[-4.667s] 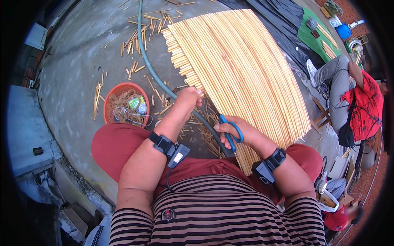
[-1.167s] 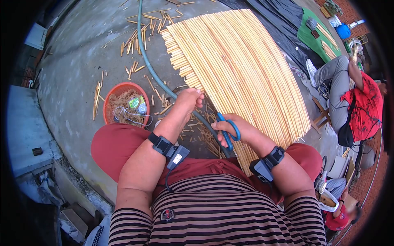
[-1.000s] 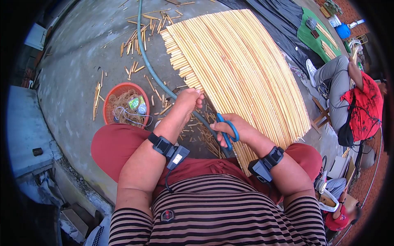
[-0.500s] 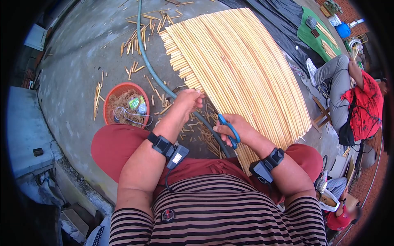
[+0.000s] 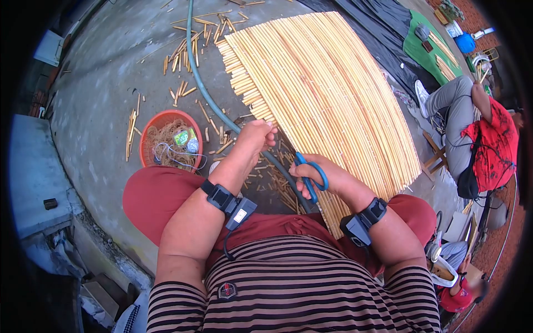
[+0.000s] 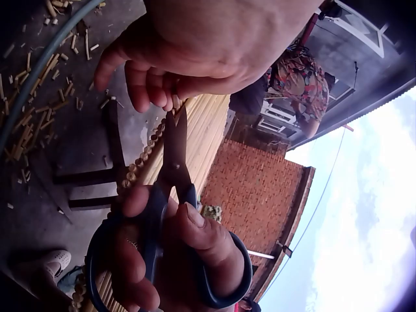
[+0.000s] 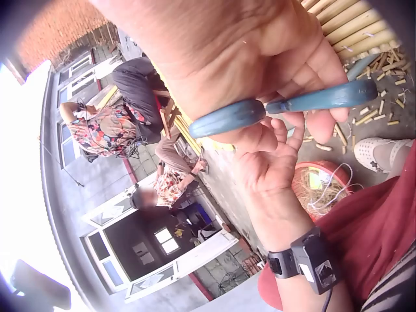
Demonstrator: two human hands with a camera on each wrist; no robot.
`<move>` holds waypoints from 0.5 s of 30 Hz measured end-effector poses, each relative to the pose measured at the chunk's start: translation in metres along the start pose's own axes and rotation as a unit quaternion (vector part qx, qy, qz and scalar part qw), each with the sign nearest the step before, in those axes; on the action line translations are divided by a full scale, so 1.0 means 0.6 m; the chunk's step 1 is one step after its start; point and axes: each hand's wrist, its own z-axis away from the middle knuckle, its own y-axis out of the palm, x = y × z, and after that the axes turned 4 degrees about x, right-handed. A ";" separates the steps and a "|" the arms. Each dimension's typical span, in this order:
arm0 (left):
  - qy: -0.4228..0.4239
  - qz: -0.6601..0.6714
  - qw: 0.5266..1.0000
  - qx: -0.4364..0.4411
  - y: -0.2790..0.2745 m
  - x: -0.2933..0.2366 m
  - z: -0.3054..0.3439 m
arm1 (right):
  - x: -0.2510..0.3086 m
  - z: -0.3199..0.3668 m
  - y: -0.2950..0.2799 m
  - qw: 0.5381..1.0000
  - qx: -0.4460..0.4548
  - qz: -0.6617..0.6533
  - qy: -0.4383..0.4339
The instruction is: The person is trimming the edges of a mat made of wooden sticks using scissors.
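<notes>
A wide mat of pale reed sticks (image 5: 327, 94) slopes up in front of me, its left edge lined with stick ends. My left hand (image 5: 256, 136) is at that edge, thumb and fingertips pinching a small stick end (image 6: 177, 103). My right hand (image 5: 333, 176) holds blue-handled scissors (image 5: 300, 159), thumb through one loop and fingers through the other. In the left wrist view the dark blades (image 6: 175, 146) point up to the left fingertips, slightly parted at the tips, right at the stick end. The right wrist view shows the handle loops (image 7: 227, 118) spread apart.
A green hose (image 5: 214, 105) runs across the concrete floor beneath my hands. Cut stick pieces (image 5: 179, 58) lie scattered there. An orange basket (image 5: 144, 141) with twine stands by my left knee. A person in red (image 5: 491, 139) sits at the right beside a wooden stand (image 5: 436, 155).
The scissors' handles have turned and spread apart compared with half a second ago. The left hand stays at the mat's edge, almost unmoved.
</notes>
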 end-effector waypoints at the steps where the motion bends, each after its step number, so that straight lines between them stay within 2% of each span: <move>1: -0.001 0.000 1.000 0.000 0.000 0.000 0.000 | -0.001 -0.003 0.001 1.000 -0.002 -0.004 -0.005; 4: -0.002 0.000 1.000 0.000 0.001 -0.001 0.001 | 0.002 -0.005 0.007 1.000 -0.015 -0.014 -0.001; 13: -0.012 -0.009 1.000 -0.001 -0.001 -0.005 0.001 | -0.013 -0.005 0.013 0.995 -0.063 0.067 -0.029; 15: -0.008 -0.009 1.000 0.001 -0.002 -0.006 0.002 | -0.027 -0.002 0.020 0.996 -0.046 0.079 -0.014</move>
